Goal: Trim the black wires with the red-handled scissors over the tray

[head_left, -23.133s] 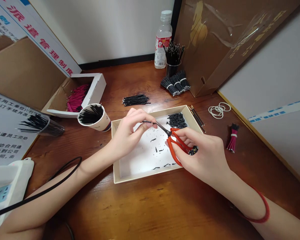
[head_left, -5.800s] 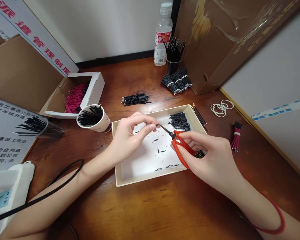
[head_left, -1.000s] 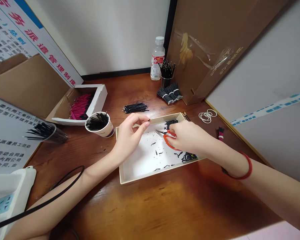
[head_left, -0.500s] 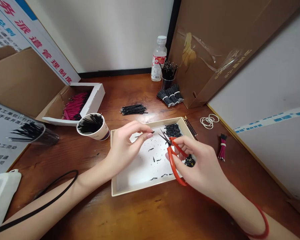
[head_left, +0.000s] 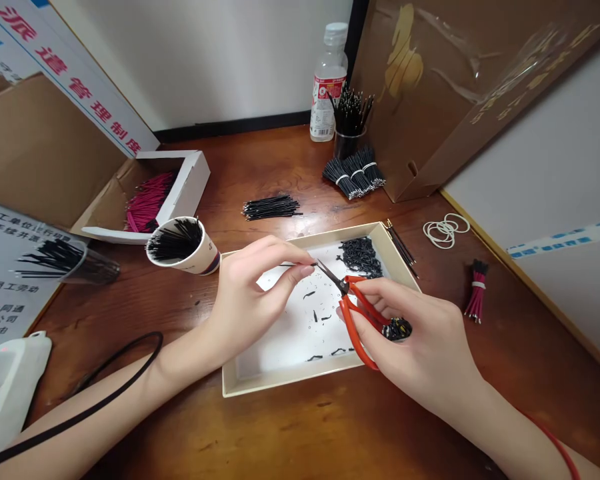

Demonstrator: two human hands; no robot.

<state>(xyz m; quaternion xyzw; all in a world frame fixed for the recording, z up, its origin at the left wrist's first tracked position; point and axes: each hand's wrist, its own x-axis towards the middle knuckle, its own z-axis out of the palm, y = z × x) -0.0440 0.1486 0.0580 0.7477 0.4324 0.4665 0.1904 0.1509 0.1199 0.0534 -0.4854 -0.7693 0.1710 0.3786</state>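
Observation:
Above a shallow cream tray, my left hand pinches a thin black wire between thumb and fingertips. My right hand grips red-handled scissors, fingers around the handles. The scissor tips point left and meet the end of the wire. Small black scraps are scattered on the white tray floor, and a pile of short black pieces fills its back right corner. A dark clump shows behind the right hand's fingers.
A paper cup of black wires stands left of the tray. Behind are loose black wires, tied black bundles and a bottle. A white box holds pink wires. Right lie rubber bands and a pink bundle.
The scissors have come up to the wire end at my left fingertips, and their blades look closer together. The whole view has shifted slightly.

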